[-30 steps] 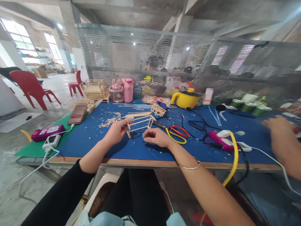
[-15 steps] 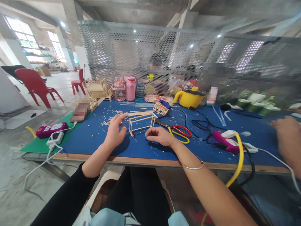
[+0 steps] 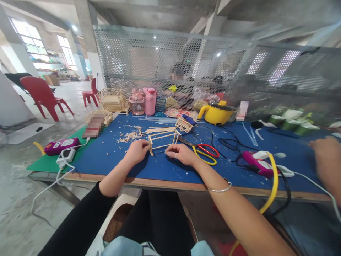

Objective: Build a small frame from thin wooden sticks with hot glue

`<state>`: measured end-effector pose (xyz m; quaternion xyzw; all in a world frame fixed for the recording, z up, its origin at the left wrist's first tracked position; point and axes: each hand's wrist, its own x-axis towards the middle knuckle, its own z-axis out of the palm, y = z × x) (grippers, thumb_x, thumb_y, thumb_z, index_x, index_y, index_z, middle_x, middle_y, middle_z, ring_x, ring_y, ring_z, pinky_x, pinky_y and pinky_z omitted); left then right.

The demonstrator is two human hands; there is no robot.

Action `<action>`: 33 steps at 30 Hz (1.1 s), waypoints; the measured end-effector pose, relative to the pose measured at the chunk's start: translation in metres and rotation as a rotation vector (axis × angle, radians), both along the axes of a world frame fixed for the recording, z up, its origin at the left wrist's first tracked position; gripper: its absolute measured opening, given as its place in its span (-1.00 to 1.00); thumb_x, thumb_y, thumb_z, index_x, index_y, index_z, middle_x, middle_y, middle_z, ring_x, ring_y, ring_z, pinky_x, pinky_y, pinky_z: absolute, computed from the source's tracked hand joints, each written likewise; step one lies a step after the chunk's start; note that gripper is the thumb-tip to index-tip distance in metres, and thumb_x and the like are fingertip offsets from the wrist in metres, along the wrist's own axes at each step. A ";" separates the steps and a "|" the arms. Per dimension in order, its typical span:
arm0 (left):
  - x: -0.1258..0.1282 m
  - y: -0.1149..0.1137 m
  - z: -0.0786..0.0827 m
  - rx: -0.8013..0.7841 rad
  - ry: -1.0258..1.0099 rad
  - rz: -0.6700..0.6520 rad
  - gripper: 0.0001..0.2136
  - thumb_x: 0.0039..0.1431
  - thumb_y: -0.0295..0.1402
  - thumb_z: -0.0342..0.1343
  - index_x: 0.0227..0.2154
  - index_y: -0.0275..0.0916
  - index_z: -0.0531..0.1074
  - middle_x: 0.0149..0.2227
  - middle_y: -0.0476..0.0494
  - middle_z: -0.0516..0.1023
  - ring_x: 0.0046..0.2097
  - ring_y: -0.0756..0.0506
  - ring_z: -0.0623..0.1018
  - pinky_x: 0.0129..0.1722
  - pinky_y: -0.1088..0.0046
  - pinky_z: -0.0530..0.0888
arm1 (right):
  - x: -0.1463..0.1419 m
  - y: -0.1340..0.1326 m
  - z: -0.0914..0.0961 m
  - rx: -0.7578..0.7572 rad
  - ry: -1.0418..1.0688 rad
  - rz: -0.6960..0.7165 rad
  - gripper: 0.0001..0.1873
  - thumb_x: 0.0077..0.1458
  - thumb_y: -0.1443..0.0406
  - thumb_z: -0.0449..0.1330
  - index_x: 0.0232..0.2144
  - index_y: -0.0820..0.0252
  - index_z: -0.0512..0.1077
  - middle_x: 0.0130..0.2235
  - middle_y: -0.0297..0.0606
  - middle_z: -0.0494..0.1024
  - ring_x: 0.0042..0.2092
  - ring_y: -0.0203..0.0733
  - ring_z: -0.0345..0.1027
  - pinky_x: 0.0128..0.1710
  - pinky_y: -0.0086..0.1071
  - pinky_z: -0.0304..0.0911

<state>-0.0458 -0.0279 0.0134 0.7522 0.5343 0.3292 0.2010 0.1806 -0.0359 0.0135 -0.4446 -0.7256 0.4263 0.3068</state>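
Observation:
A small frame of thin wooden sticks (image 3: 163, 140) stands on the blue table mat (image 3: 112, 156) in front of me. My left hand (image 3: 137, 152) is closed with its fingertips pinching the frame's near-left corner. My right hand (image 3: 179, 154) rests on the mat just right of the frame, fingers curled in; what they hold, if anything, is hidden. Loose wooden sticks (image 3: 159, 130) and wood shavings (image 3: 130, 135) lie behind the frame.
Red-and-yellow scissors (image 3: 204, 151), a pink glue gun (image 3: 257, 165) with a yellow cord, black cables and a yellow pot (image 3: 216, 113) lie to the right. Pink bottles (image 3: 150, 101), wooden models (image 3: 112, 99) and a mesh screen stand behind. Another person's hand (image 3: 327, 160) is at far right.
My left hand let go of the frame, opened, then came back and closed on its near-left corner. The frame now rests lower on the mat. My right hand barely moved.

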 end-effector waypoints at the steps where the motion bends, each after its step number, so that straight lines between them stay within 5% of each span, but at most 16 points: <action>1: 0.002 0.002 0.004 0.002 0.009 -0.010 -0.82 0.08 -0.41 0.04 -0.35 -0.23 0.55 -0.35 -0.12 0.62 -0.28 -0.14 0.55 -0.23 0.37 0.42 | 0.001 0.000 -0.001 0.006 -0.002 0.007 -0.76 -0.10 0.18 0.26 -0.43 0.26 0.46 -0.47 -0.33 0.48 -0.43 -0.31 0.31 -0.32 -0.38 0.24; 10: 0.013 -0.033 0.024 0.492 0.222 -0.032 -0.76 0.25 -0.36 -0.08 -0.23 -0.26 0.50 -0.29 -0.17 0.55 -0.20 -0.12 0.49 -0.19 0.40 0.40 | 0.009 -0.003 -0.004 -0.006 0.037 0.025 -0.75 -0.12 0.19 0.28 -0.40 0.26 0.47 -0.45 -0.36 0.46 -0.41 -0.34 0.28 -0.30 -0.40 0.21; 17: -0.002 -0.022 0.044 0.536 0.605 -0.147 -0.74 0.16 -0.54 -0.03 -0.21 -0.17 0.50 -0.31 -0.13 0.49 -0.20 -0.14 0.43 -0.28 0.41 0.39 | 0.009 -0.004 -0.001 -0.025 0.045 0.015 -0.78 -0.16 0.21 0.30 -0.44 0.24 0.49 -0.47 -0.36 0.48 -0.41 -0.33 0.29 -0.30 -0.39 0.21; 23: -0.020 -0.003 0.025 0.512 0.676 -0.204 -0.71 0.17 -0.53 -0.06 -0.20 -0.12 0.52 -0.24 -0.12 0.52 -0.16 -0.14 0.48 -0.26 0.41 0.41 | 0.021 -0.012 0.016 -0.096 0.130 0.050 -0.84 -0.22 0.27 0.27 -0.53 0.27 0.49 -0.52 -0.33 0.48 -0.47 -0.34 0.27 -0.45 -0.45 0.16; 28: -0.031 0.011 0.005 0.443 0.590 -0.161 -0.63 0.17 -0.54 -0.12 -0.12 -0.09 0.50 -0.03 -0.11 0.49 -0.02 -0.13 0.47 -0.12 0.40 0.43 | 0.030 -0.009 0.019 0.022 0.319 -0.149 -0.78 -0.14 0.19 0.20 -0.50 0.25 0.47 -0.58 -0.38 0.40 -0.56 -0.39 0.17 -0.58 -0.49 0.01; 33: -0.034 -0.005 -0.001 0.422 0.283 0.085 -0.52 0.06 -0.59 -0.14 0.05 -0.21 0.35 0.06 -0.19 0.41 0.04 -0.14 0.44 0.03 0.36 0.38 | 0.035 0.006 0.006 0.229 0.203 -0.477 -0.78 -0.04 0.16 0.15 -0.47 0.21 0.44 -0.58 -0.40 0.37 -0.55 -0.36 0.17 -0.53 -0.46 0.10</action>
